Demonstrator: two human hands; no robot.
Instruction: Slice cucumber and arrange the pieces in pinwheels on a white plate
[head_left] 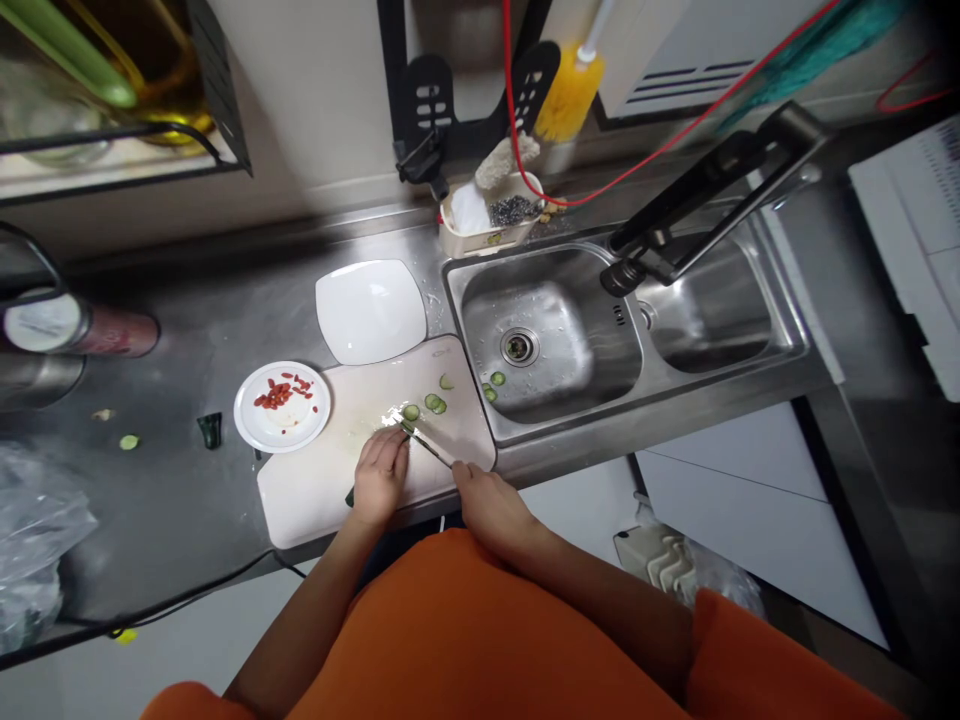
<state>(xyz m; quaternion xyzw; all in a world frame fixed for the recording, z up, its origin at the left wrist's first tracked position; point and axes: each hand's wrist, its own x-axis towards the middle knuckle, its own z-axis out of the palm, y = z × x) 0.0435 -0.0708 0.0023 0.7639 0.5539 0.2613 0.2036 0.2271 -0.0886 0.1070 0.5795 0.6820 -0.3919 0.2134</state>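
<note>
A steel worktop (176, 510) runs along the wall (300, 110). The left hand (381, 478) has a bent-finger grip on the cucumber (349, 497), on the cutting board (300, 505); the right hand (491, 510) is closed round the knife (430, 447). Slices (435, 403) lie near the board's right edge, beside the sink (555, 350); the board stretches on leftward. Lettering on the red canister (124, 332) is too blurred to read

Light is being thrown back in bright patches by the smooth metal of the sink (574, 310), more dully by the metal counter (172, 390). A glossy, glazed-looking finish is being shown by the bowl (371, 312) and the plate (250, 424). A smooth, plastic-looking face is being presented by the board (300, 505), a metallic sheen by the knife (429, 445). Rough, wiry metal is being displayed by the scourer (514, 209), crinkled clear plastic by the bag (37, 510), matt cloth by the top (472, 635).
</note>
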